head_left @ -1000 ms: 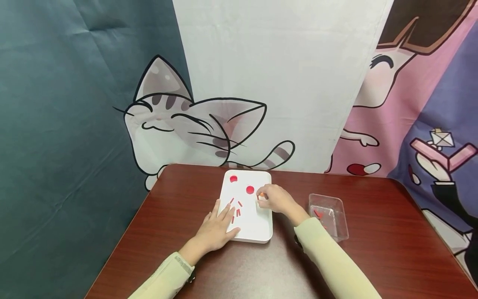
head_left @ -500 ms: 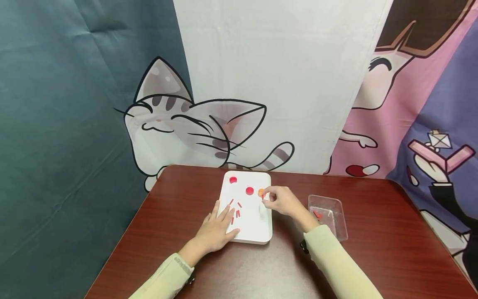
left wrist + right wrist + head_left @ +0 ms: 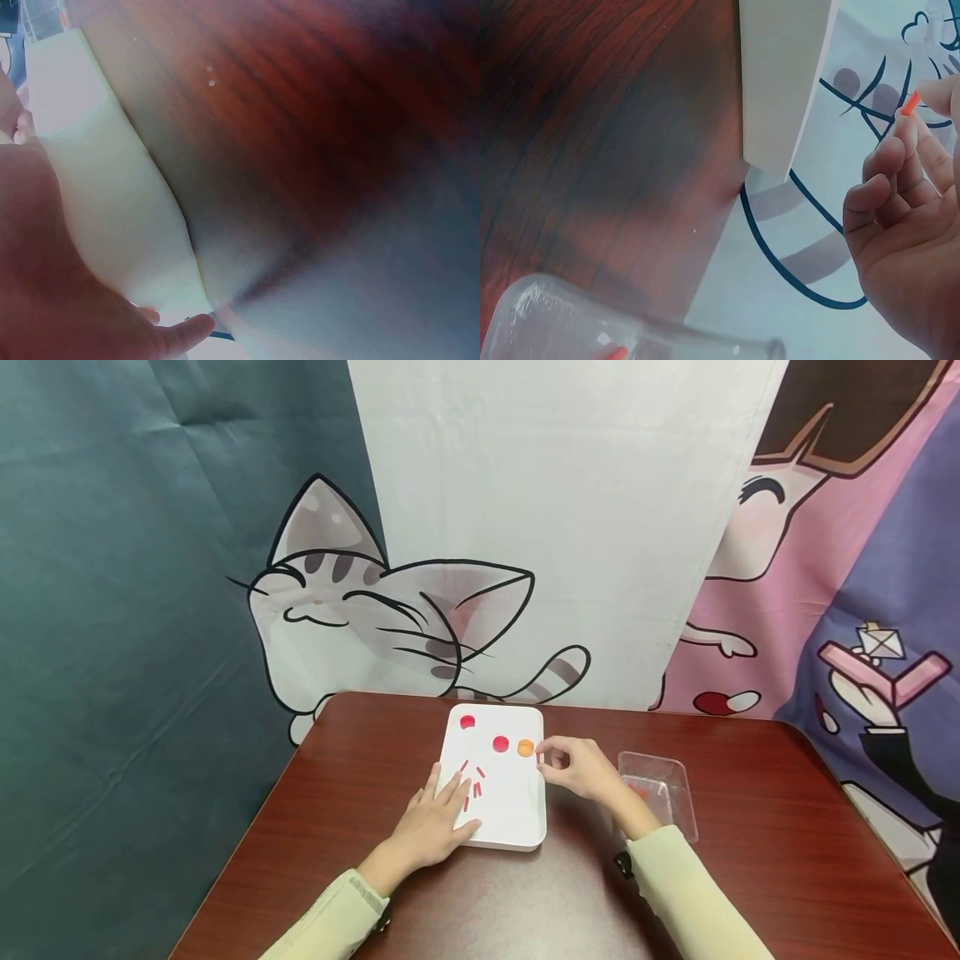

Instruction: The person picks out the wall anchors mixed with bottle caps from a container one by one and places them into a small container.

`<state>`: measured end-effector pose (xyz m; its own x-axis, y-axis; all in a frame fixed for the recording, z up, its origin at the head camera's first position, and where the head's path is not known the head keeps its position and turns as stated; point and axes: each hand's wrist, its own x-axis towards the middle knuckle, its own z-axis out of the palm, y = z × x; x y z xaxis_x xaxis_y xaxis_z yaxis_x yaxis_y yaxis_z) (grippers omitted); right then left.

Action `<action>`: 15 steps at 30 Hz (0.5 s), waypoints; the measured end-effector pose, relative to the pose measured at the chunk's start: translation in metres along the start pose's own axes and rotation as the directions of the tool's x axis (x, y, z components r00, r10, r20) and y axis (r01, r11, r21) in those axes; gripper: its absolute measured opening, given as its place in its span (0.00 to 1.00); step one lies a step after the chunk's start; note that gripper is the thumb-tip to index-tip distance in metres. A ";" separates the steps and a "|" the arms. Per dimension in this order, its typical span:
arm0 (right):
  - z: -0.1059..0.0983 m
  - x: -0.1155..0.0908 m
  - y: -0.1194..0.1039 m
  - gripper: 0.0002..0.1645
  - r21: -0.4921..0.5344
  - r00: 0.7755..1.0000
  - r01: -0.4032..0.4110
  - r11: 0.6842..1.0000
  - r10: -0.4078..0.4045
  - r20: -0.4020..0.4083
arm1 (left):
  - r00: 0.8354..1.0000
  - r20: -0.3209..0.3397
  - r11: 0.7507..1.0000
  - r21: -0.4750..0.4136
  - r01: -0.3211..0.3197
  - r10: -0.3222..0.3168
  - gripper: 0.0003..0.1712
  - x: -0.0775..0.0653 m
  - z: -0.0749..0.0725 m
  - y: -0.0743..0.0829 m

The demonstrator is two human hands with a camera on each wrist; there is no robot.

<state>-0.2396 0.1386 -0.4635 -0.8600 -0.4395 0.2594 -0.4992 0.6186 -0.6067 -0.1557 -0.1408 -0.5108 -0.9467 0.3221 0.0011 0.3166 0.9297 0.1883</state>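
My left hand (image 3: 429, 827) rests with spread fingers on the lower left part of a white tray (image 3: 510, 818). Several short red sticks (image 3: 477, 789) lie near its fingertips. At the tray's right edge, my right hand (image 3: 585, 768) pinches a small red stick (image 3: 910, 103) between thumb and fingertip, as the right wrist view shows. Just left of those fingertips sits an orange round piece (image 3: 525, 748), beside a red round piece (image 3: 500, 744). A second red round piece (image 3: 467, 722) is near the tray's far left corner.
To the right of the tray stands a clear plastic box (image 3: 686, 810) with red pieces inside, partly behind the right forearm. Everything is on a brown wooden table (image 3: 780, 827). A cartoon-printed cloth (image 3: 615, 527) hangs behind the table's far edge.
My right hand has moved to the right, from over the orange round piece to the tray's edge, uncovering that piece and carrying the red stick. The left hand has stayed put.
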 end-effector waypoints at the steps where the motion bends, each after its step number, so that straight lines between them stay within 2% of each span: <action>1: -0.001 -0.001 0.000 0.10 -0.003 1.000 0.001 1.000 -0.001 -0.007 | 1.000 0.000 1.000 0.001 0.000 0.000 0.44 0.000 0.000 0.000; 7: -0.009 -0.009 0.000 0.11 -0.005 0.999 0.021 1.000 -0.021 -0.049 | 1.000 0.000 1.000 0.000 -0.005 0.005 0.44 -0.001 -0.001 0.000; 15: -0.020 -0.019 0.004 0.10 0.019 0.999 0.019 1.000 -0.018 -0.050 | 1.000 0.006 1.000 -0.009 -0.002 0.002 0.44 -0.001 -0.003 0.002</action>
<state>-0.2275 0.1621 -0.4554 -0.8550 -0.4175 0.3078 -0.5135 0.5975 -0.6159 -0.1540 -0.1403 -0.5080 -0.9458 0.3247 -0.0048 0.3174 0.9275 0.1973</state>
